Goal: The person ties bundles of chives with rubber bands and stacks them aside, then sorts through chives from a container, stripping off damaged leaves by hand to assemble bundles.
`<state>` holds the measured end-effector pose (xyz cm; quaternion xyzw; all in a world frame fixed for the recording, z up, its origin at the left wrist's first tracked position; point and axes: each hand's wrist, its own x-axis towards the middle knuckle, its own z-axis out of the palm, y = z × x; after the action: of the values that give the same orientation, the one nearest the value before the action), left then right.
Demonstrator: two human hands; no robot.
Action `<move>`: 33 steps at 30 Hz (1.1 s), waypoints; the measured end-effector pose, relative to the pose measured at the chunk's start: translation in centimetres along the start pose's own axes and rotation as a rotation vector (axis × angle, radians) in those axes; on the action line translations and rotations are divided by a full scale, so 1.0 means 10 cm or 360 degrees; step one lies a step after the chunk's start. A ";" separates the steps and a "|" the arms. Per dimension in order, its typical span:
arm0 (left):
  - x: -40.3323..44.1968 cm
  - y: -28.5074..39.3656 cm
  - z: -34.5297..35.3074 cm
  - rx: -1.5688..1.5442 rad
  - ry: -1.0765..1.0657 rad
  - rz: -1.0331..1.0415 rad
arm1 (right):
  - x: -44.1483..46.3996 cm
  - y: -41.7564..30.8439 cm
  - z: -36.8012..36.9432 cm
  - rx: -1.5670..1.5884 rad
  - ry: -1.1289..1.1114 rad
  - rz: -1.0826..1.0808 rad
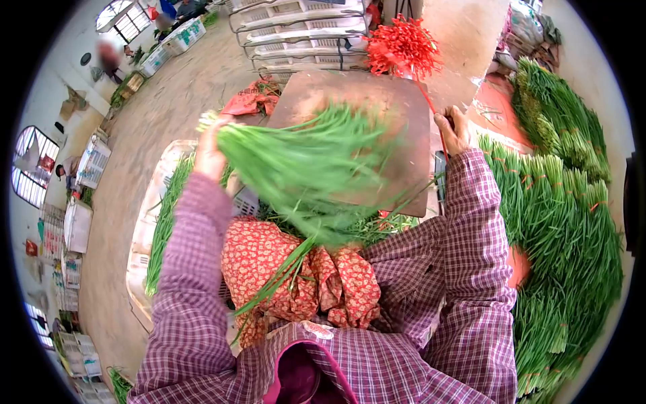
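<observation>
My left hand (pixel 211 149) is closed around the pale cut ends of a loose bunch of green chives (pixel 289 161). The long leaves fan out to the right over a brown board (pixel 404 145) and are smeared by motion. A few leaves hang down over the red flowered cloth (pixel 269 262) on my lap. On the right, my right hand (pixel 455 131) pinches the lower end of a red tie strip (pixel 431 101). That strip runs up, stretched, to a hanging cluster of red ties (pixel 404 50).
Tied bundles of chives (pixel 552 209) are piled along my right side. A white crate (pixel 145 236) with more chives stands at my left. Stacked white crates (pixel 303 34) rise behind the board, beside a pillar (pixel 461 40). Other people and crates line the far left wall.
</observation>
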<state>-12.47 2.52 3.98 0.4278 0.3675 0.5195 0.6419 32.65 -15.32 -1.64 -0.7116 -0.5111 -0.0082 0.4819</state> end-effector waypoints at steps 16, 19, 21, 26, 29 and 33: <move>-0.25 2.68 -0.78 -0.0154 -0.0210 0.0732 | 0.41 -0.42 1.74 0.0434 -0.0500 0.0594; -0.14 2.66 -0.82 -0.0251 -0.0182 0.0775 | 0.05 -0.44 1.94 -0.0046 -0.0473 0.0536; -0.08 2.63 -0.84 -0.0306 -0.0073 0.0822 | -0.09 -0.51 1.91 -0.0025 -0.0610 0.0495; -0.06 2.50 -0.77 -0.0416 -0.0038 0.0895 | -0.50 -0.99 1.44 -0.0464 -0.0878 0.0038; -0.04 2.42 -0.78 -0.0402 0.0004 0.1038 | -0.83 -1.24 1.15 -0.0845 -0.1215 -0.0362; -0.04 2.34 -0.75 -0.0386 0.0018 0.1065 | -0.88 -1.67 0.58 -0.0500 -0.1225 -0.0366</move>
<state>-27.70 5.62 23.05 0.4423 0.1461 0.7431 0.4804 13.39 -17.42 2.20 -0.6659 -0.7222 0.1265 0.1379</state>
